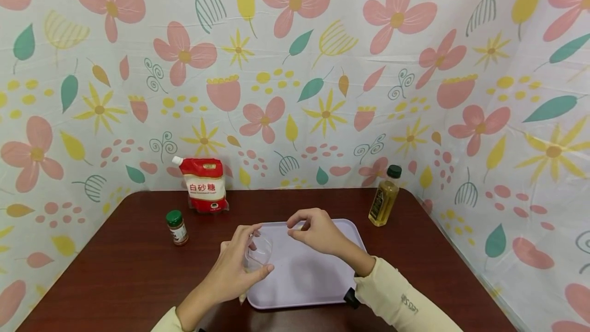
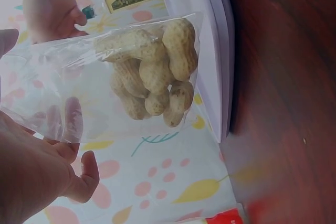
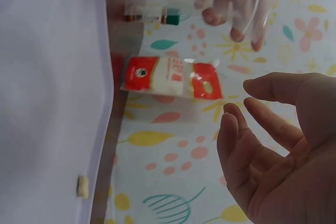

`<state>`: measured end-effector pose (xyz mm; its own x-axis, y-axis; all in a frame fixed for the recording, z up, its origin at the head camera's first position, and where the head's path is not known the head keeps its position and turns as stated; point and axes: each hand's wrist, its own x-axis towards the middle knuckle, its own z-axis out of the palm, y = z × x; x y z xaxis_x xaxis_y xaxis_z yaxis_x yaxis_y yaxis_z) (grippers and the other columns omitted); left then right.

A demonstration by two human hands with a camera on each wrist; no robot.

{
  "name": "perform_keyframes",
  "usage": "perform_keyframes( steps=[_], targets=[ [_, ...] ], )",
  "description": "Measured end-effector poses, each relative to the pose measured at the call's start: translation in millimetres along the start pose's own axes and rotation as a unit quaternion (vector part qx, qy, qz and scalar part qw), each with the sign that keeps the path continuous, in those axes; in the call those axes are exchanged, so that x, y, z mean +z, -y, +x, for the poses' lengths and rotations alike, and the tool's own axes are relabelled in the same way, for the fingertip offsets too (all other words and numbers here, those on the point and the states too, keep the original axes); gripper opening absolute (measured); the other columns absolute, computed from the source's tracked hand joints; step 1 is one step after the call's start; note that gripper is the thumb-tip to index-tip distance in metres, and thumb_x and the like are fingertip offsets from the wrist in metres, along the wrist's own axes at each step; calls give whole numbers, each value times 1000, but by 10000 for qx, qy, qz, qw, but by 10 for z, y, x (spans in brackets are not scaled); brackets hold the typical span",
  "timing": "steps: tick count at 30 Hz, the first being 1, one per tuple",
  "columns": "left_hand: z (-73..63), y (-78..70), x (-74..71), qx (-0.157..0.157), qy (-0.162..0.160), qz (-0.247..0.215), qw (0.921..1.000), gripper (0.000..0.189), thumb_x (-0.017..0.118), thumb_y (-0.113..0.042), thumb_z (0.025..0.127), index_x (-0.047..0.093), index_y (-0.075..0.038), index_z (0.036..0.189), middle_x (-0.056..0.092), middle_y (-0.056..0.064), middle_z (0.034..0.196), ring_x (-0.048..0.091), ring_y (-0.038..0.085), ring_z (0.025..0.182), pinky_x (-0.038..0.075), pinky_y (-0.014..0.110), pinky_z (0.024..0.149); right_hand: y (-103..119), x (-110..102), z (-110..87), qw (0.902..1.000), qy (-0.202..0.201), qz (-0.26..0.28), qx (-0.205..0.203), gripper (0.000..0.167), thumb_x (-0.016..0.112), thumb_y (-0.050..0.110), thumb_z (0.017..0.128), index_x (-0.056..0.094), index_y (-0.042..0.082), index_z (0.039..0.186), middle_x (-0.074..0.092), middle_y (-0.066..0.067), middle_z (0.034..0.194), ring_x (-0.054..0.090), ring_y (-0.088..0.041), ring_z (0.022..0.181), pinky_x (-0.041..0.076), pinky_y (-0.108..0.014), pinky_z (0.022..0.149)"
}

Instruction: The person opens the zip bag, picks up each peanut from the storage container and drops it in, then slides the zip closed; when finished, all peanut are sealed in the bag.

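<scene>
My left hand grips a clear plastic bag by its mouth, over the left side of a pale purple tray. Several unshelled peanuts lie bunched at the bag's bottom, as the left wrist view shows. Above the tray's far part, my right hand has its thumb and fingers loosely bent, with a gap between them and nothing held in the right wrist view. A single peanut rests on the tray near its far rim.
On the brown table, a red-and-white sugar pouch stands at the back left. A green-capped spice jar is left of the tray. The oil bottle stands at the back right. A floral curtain hangs behind.
</scene>
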<state>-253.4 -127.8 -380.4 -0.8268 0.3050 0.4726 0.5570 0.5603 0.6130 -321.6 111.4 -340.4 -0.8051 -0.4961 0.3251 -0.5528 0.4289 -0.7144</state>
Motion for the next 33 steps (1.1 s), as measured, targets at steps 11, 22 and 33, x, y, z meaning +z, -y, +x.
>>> perform_keyframes(
  steps=[11,22,33],
  targets=[
    [-7,-3,-1,44,-45,2,10000,77,83,-35,79,43,-21,143,51,-3,120,56,9,95,28,42,80,-358,-1,92,9993,69,-229,277,12,74,2,84,75,10,93,73,-9,98,66,-25,81,53,-29,67],
    [-14,11,3,130,-64,50,9999,77,83,-35,79,43,-20,143,51,-3,120,57,13,95,28,43,81,-733,44,232,9966,174,-705,377,11,75,-2,82,74,5,91,72,-11,93,67,-28,92,54,-40,79],
    [-21,25,12,176,-78,99,9998,76,82,-35,80,43,-19,144,50,-8,119,55,9,94,28,43,80,-1011,100,347,9886,423,-1167,856,14,76,-2,82,75,3,96,72,-7,95,65,-29,102,51,-47,87]
  ],
)
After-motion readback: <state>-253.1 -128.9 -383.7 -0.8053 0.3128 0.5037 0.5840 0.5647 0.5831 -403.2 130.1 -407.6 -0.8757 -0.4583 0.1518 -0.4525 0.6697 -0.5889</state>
